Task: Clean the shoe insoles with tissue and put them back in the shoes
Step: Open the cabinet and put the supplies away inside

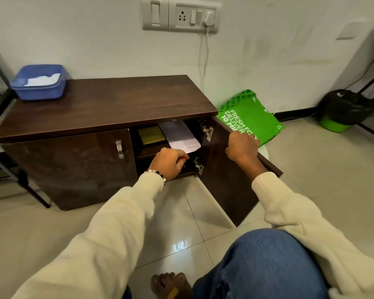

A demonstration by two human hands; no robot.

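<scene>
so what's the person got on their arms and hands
Both arms wear loose cream long sleeves, ribbed at the cuffs. The left hand has a bracelet of pale and dark beads at the wrist. The right hand wears a ring on one finger.

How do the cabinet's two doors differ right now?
The left door is shut flush with the cabinet front, and no hand touches it; its metal handle shows. The right door is swung wide open, with the right hand gripping its top edge. Both are dark brown wood.
</scene>
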